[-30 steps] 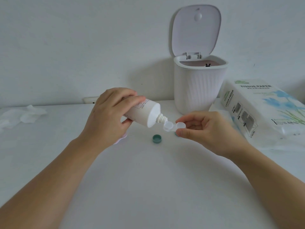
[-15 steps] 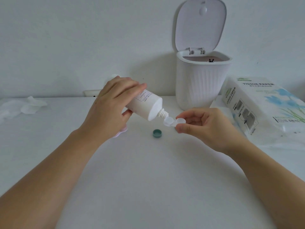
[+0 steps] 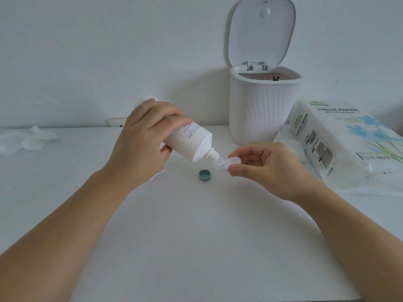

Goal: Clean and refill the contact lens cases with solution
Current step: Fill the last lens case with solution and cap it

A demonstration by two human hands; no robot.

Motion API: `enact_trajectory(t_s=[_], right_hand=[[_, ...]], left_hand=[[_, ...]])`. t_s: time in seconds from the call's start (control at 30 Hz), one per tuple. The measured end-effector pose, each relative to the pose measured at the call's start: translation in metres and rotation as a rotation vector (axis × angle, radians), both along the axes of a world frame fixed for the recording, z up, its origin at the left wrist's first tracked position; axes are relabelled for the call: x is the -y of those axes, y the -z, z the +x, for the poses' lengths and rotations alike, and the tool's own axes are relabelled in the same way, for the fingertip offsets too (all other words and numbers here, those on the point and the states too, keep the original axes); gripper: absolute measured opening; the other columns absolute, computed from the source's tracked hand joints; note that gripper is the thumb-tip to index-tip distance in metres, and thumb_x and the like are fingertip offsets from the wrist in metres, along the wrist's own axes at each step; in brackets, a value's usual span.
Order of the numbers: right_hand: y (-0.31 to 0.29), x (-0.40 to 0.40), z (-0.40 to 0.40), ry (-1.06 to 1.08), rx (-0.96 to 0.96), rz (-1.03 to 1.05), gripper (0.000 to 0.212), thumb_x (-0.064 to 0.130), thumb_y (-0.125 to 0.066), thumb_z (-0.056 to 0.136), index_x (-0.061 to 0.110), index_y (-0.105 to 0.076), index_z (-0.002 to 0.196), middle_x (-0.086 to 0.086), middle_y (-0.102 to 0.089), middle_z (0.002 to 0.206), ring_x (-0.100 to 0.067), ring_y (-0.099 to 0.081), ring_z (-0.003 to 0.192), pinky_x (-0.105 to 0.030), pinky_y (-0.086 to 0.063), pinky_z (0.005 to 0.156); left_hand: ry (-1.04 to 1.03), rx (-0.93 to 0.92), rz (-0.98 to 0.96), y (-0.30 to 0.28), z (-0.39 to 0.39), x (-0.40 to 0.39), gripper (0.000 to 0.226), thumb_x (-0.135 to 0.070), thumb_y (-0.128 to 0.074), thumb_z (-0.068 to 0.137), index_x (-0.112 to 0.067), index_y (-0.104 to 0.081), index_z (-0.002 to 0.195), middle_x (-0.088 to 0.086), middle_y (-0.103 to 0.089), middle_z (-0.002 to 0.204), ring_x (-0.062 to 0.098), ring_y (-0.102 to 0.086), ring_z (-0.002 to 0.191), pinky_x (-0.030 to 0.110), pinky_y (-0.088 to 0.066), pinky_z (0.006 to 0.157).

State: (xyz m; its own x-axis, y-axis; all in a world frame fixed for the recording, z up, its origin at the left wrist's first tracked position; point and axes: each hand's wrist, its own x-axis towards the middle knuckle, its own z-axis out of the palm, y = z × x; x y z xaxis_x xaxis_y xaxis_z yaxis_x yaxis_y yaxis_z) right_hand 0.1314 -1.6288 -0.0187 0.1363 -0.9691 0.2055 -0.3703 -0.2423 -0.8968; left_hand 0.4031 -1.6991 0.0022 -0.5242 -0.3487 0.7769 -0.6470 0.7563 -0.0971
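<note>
My left hand (image 3: 141, 138) grips a white solution bottle (image 3: 192, 141), tilted down to the right with its uncapped nozzle right over the left well of a clear contact lens case (image 3: 225, 162). My right hand (image 3: 268, 166) pinches the case by its right well, holding it above the white table (image 3: 196, 236). A green cap (image 3: 205, 175) lies open side up on the table just below the nozzle. A pale pink object (image 3: 158, 173) peeks out from under my left hand; most of it is hidden.
A white ribbed bin (image 3: 265, 110) with its lid up stands at the back. A tissue paper pack (image 3: 349, 144) lies at the right. Crumpled tissues (image 3: 26, 141) sit at the far left edge by the wall.
The bottle has tipped a little further down and its nozzle has closed onto the case's left well. Both hands stay in the same grip.
</note>
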Motion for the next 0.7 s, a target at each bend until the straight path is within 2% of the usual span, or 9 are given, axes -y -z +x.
enact_trajectory(t_s=[0.23, 0.53, 0.7], right_hand=[[0.0007, -0.0002, -0.0007, -0.010, 0.002, 0.003, 0.018, 0.029, -0.085, 0.077, 0.033, -0.076, 0.093, -0.001, -0.078, 0.085, -0.018, -0.076, 0.084, -0.037, -0.060, 0.087], [-0.0001, -0.0001, -0.0005, -0.037, 0.016, -0.011, 0.016, 0.022, -0.084, 0.080, 0.030, -0.077, 0.090, 0.003, -0.078, 0.079, -0.011, -0.076, 0.079, -0.017, -0.057, 0.075], [-0.0006, -0.0004, -0.0002, -0.041, 0.016, -0.008, 0.016, 0.022, -0.083, 0.081, 0.033, -0.076, 0.090, 0.005, -0.078, 0.079, -0.009, -0.076, 0.078, -0.015, -0.056, 0.075]], left_hand=[[-0.022, 0.008, 0.000, -0.0009, -0.0010, -0.0009, 0.064, 0.002, -0.066, 0.055, -0.011, -0.067, 0.118, 0.009, -0.065, 0.118, 0.032, -0.054, 0.113, 0.038, -0.031, 0.115], [-0.034, 0.002, 0.016, -0.0007, -0.0015, -0.0008, 0.066, 0.008, -0.070, 0.052, -0.009, -0.069, 0.116, 0.009, -0.067, 0.118, 0.031, -0.053, 0.114, 0.039, -0.032, 0.113], [-0.031, 0.000, 0.012, 0.0002, -0.0021, -0.0016, 0.068, 0.009, -0.069, 0.052, -0.009, -0.068, 0.117, 0.008, -0.066, 0.119, 0.032, -0.052, 0.114, 0.044, -0.036, 0.110]])
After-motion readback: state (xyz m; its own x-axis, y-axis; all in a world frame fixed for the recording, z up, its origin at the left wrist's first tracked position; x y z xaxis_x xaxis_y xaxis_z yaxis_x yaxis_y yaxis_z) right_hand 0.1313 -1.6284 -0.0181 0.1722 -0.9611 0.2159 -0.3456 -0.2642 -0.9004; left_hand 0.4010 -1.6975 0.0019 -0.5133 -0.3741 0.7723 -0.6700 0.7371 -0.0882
